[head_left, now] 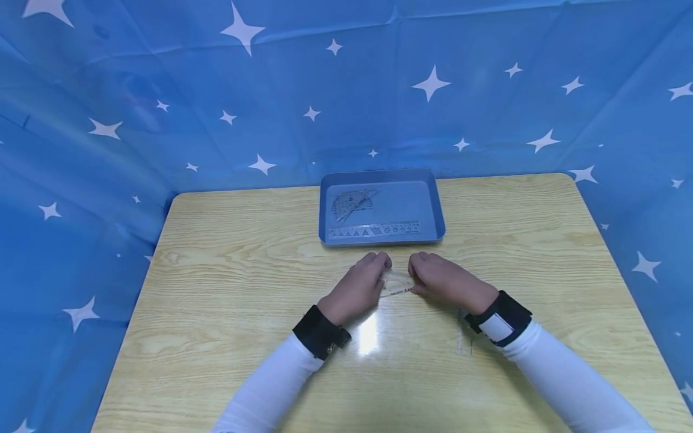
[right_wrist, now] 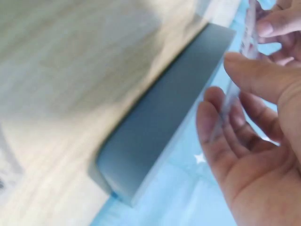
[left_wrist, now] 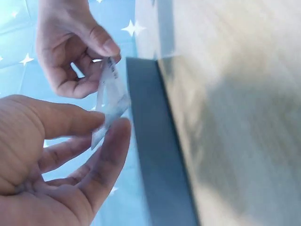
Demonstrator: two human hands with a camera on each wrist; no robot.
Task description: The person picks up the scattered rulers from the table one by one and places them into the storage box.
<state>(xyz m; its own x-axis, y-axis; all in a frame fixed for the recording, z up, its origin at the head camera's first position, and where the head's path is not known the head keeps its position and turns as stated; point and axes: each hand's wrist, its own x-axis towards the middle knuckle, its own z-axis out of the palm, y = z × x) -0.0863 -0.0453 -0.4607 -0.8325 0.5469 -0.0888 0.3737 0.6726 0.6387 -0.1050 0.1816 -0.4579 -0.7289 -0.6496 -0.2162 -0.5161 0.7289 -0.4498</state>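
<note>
Between both hands, in front of the tray, is a small clear plastic piece (head_left: 396, 285) with dark print along one edge; its pointed outline looks like a set square. My left hand (head_left: 358, 286) pinches its left end between thumb and fingertips. At the other end my right hand (head_left: 445, 279) pinches it the same way. In the left wrist view the set square (left_wrist: 112, 92) is tilted, its lower corner by my left fingers. The right wrist view shows it nearly edge-on, with part hidden by my right hand (right_wrist: 263, 132).
Just beyond the hands a blue-grey tray (head_left: 400, 239) sits at the table's back edge. Inside are a clear ruler (head_left: 375, 230) and an overlapping protractor and set square (head_left: 353, 203). A faint clear item (head_left: 464, 337) lies on the wooden table (head_left: 227, 288) near the right wrist.
</note>
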